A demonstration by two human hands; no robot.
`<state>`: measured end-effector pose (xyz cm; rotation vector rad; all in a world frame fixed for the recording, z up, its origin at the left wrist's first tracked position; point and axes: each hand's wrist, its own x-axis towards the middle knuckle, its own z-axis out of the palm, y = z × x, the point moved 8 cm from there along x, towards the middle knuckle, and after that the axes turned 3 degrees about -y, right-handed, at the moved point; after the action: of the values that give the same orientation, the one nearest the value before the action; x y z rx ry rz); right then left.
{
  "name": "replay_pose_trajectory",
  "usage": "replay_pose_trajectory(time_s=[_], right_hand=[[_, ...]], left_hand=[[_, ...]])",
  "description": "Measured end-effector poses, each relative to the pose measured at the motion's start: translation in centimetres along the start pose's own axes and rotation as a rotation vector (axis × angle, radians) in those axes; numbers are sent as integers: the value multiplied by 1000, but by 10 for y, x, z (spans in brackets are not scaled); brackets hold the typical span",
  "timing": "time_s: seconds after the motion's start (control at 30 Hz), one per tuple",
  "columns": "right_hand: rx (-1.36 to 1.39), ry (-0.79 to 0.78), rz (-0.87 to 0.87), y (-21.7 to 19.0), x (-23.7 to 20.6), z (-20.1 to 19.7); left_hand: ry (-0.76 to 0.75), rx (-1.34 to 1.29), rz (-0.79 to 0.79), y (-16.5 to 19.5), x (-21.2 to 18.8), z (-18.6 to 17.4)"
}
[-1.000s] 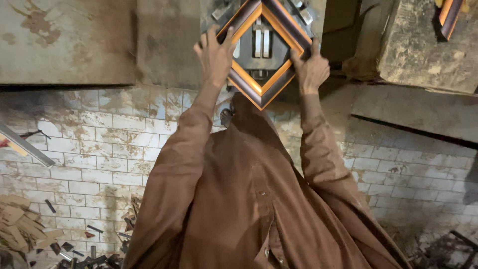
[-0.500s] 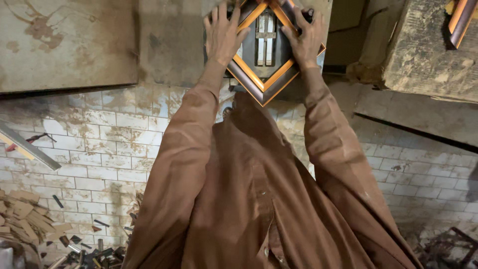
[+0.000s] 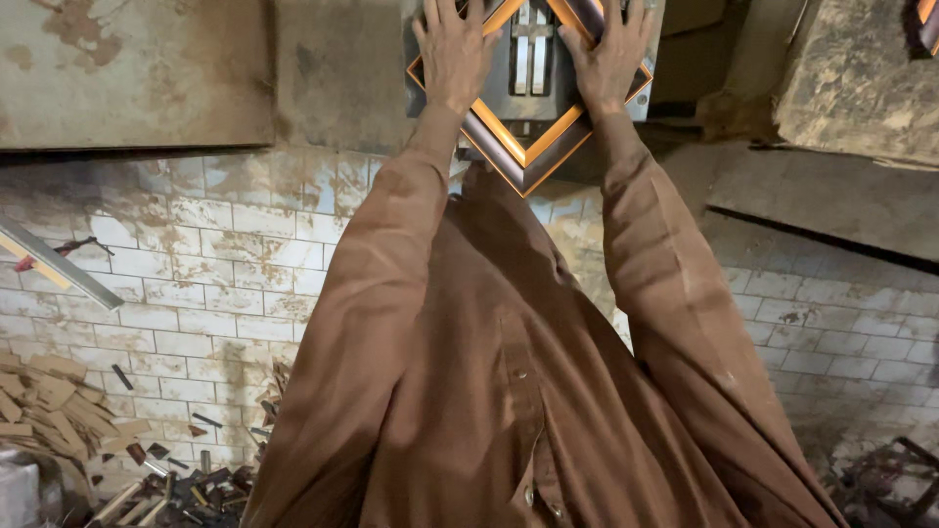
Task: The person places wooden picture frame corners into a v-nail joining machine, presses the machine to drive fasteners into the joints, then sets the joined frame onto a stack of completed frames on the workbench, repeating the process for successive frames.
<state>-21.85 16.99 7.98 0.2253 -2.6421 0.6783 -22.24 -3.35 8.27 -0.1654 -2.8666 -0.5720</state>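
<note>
A square picture frame (image 3: pixel 528 161) with a dark outer moulding and an orange inner edge lies corner-towards-me on a grey metal machine plate (image 3: pixel 533 93) at the top of the view. My left hand (image 3: pixel 455 54) presses flat on the frame's left side, fingers spread. My right hand (image 3: pixel 608 59) presses flat on its right side. Two pale metal bars (image 3: pixel 529 59) show inside the frame between my hands. My brown sleeves and shirt fill the lower middle of the view.
A worn work surface (image 3: pixel 137 68) stretches left of the machine. Another frame corner (image 3: pixel 927 22) shows at the top right. White brick-pattern floor tiles lie below, with wood offcuts (image 3: pixel 59 401) at the lower left and a long metal strip (image 3: pixel 59 264) at the left.
The frame and both hands sit higher in the view than before, its upper half now cut off. My hands have gone from gripping the frame's lower edges to lying flat on its sides.
</note>
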Motion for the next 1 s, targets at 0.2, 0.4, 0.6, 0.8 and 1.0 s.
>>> replay_pose_trajectory(time_s=[0.2, 0.4, 0.6, 0.8, 1.0], right_hand=[[63, 18, -34, -5, -19, -9], [88, 34, -22, 4, -19, -4], [65, 22, -13, 13, -24, 5], [23, 36, -11, 18, -20, 10], [51, 4, 8, 25, -26, 14]], left_hand=[[-2, -29, 14, 0, -18, -1], [4, 49, 26, 3, -14, 10], [-17, 65, 0, -1, -14, 21], [1, 32, 12, -5, -17, 26], [-38, 19, -10, -10, -20, 38]])
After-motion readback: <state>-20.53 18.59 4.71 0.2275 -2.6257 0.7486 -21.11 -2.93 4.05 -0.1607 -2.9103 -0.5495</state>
